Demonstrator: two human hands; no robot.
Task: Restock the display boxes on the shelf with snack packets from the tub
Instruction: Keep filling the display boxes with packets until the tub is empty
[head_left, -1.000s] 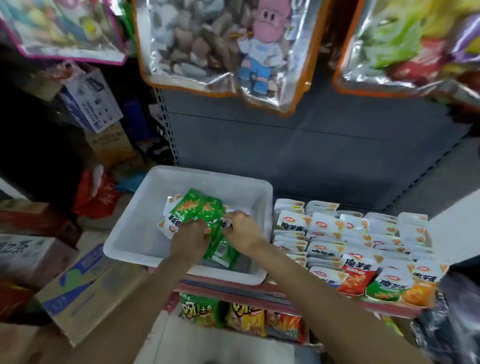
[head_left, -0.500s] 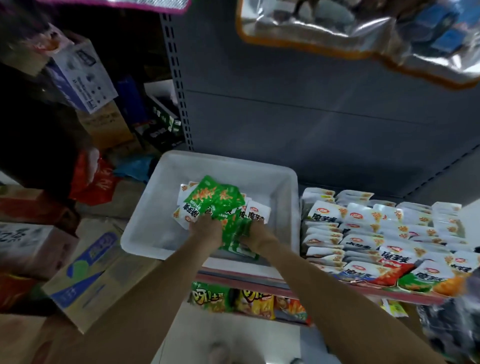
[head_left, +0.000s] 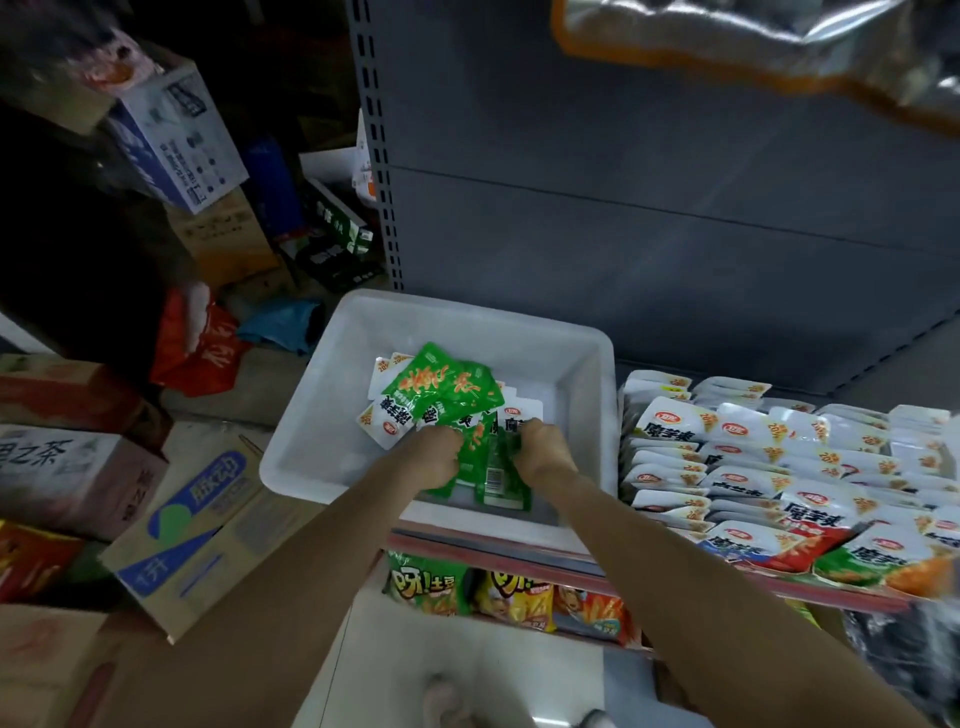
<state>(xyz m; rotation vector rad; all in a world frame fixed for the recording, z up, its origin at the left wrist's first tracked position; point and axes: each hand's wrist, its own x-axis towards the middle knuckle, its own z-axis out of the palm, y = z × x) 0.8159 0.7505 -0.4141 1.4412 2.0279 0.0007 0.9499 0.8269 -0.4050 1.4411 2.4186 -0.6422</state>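
A white plastic tub (head_left: 582, 358) sits on the shelf's left end. Inside it lie green and white snack packets (head_left: 441, 387). My left hand (head_left: 435, 458) and my right hand (head_left: 543, 449) are both down in the tub, closed on a bunch of the green packets (head_left: 491, 470) between them. To the right, display boxes (head_left: 631, 470) hold rows of white snack packets (head_left: 743, 441) standing on edge, with red, green and orange ones at the front.
A grey shelf back panel (head_left: 649, 182) rises behind the tub. A large foil bag (head_left: 779, 47) hangs overhead at the right. Cardboard cartons (head_left: 197, 525) pile up on the left. Chip bags (head_left: 498, 597) fill the shelf below.
The view has tilted down and left. Both hands stay in the tub on the green packets, gathering them closer together.
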